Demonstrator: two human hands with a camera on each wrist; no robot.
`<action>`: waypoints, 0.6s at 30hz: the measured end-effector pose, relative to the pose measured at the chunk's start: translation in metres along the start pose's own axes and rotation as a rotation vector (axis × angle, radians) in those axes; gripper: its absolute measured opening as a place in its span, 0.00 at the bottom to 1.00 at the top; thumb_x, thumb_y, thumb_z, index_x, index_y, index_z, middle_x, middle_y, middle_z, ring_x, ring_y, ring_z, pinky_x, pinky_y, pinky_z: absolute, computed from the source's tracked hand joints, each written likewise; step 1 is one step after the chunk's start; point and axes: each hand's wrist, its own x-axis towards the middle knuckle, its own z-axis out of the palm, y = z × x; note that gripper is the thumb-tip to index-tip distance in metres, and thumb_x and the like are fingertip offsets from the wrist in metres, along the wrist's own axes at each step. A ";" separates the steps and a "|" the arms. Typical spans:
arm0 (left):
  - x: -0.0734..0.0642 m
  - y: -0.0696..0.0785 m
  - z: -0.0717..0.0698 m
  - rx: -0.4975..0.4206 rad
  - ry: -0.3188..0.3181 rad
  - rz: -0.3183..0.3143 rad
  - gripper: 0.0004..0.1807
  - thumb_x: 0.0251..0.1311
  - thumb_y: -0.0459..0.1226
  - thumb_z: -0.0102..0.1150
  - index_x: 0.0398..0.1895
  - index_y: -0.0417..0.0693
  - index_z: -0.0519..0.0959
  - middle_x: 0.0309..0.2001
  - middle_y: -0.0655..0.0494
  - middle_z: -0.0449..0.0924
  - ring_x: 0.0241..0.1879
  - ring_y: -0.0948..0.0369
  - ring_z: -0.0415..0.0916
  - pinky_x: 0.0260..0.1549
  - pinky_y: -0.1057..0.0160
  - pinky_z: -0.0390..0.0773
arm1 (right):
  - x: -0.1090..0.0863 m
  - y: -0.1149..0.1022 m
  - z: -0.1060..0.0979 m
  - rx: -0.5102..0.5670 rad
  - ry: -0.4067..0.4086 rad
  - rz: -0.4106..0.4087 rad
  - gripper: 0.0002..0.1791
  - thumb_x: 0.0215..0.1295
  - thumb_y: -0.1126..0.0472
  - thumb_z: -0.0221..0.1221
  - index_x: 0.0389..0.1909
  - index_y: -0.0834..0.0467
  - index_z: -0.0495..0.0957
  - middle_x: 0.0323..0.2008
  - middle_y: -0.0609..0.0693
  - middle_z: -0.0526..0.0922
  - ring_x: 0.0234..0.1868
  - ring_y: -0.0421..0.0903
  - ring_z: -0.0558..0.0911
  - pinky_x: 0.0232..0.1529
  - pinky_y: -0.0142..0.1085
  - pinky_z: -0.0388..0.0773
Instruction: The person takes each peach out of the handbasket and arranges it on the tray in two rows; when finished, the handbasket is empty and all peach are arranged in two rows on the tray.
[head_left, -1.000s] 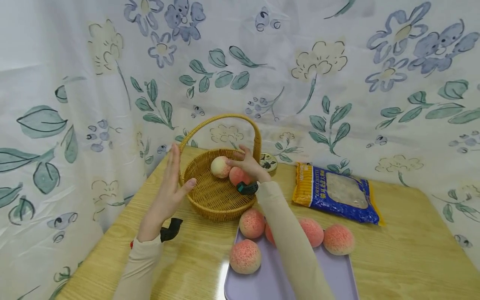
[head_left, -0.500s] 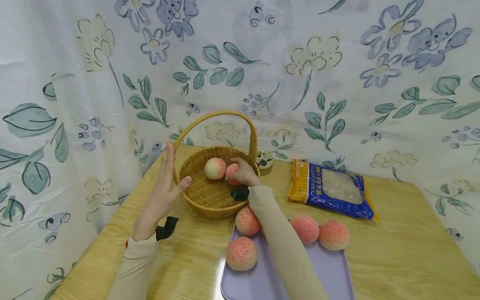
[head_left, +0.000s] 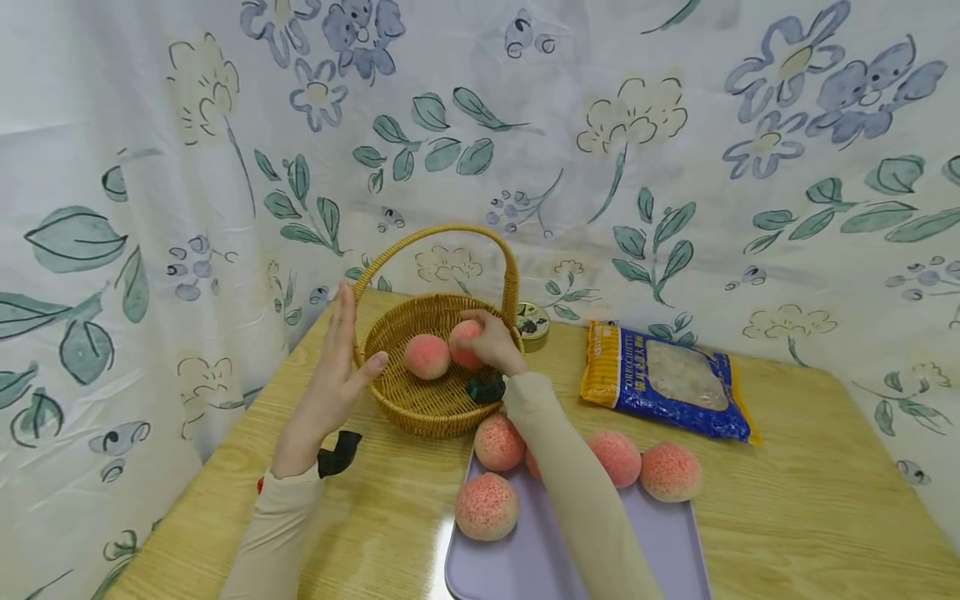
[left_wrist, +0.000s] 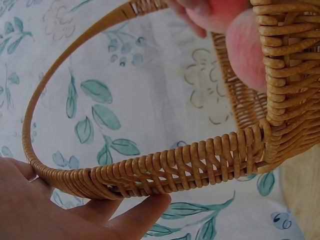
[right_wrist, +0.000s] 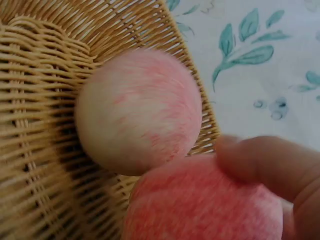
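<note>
A woven basket (head_left: 390, 400) with a tall arched handle stands at the back left of the table. In it lie two pink-and-cream peaches, side by side. My right hand (head_left: 491, 343) reaches over the rim and grips the right peach (head_left: 467, 343); the right wrist view shows a finger bent onto this peach (right_wrist: 205, 205). The other peach (head_left: 427, 357) lies to its left and appears to touch it (right_wrist: 140, 112). My left hand (head_left: 326, 392) has straight fingers against the left side of the handle (left_wrist: 165, 167), its thumb spread towards the basket.
A lilac tray (head_left: 517, 558) with several peaches along its far and left edges lies in front of the basket; my right forearm crosses it. A blue-and-yellow pasta bag (head_left: 667, 379) lies at right. Behind the basket sits a round tin (head_left: 532, 325). A floral curtain hangs behind.
The left peach has turned and shifted, now showing more pink towards the head camera. My right hand has lowered onto the right peach and grips it. My left hand stays at the handle.
</note>
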 end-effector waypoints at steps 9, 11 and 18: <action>0.002 0.000 0.001 -0.006 0.001 0.003 0.48 0.70 0.46 0.50 0.77 0.59 0.27 0.78 0.53 0.21 0.77 0.50 0.20 0.68 0.32 0.30 | -0.024 -0.021 -0.026 0.085 -0.067 -0.023 0.28 0.64 0.60 0.62 0.66 0.51 0.70 0.66 0.55 0.70 0.61 0.53 0.74 0.54 0.43 0.76; 0.002 0.000 0.001 -0.004 0.002 0.005 0.47 0.70 0.47 0.50 0.78 0.58 0.27 0.78 0.53 0.21 0.77 0.50 0.20 0.69 0.32 0.30 | -0.031 -0.024 -0.031 0.101 -0.098 -0.029 0.28 0.65 0.59 0.61 0.66 0.49 0.70 0.67 0.54 0.70 0.62 0.52 0.74 0.53 0.42 0.76; 0.001 -0.001 0.001 -0.005 -0.003 0.005 0.47 0.71 0.48 0.49 0.77 0.59 0.27 0.78 0.55 0.20 0.77 0.49 0.20 0.69 0.33 0.29 | -0.063 -0.031 -0.048 0.168 -0.184 -0.045 0.27 0.67 0.61 0.59 0.67 0.49 0.69 0.65 0.53 0.71 0.61 0.52 0.75 0.53 0.41 0.78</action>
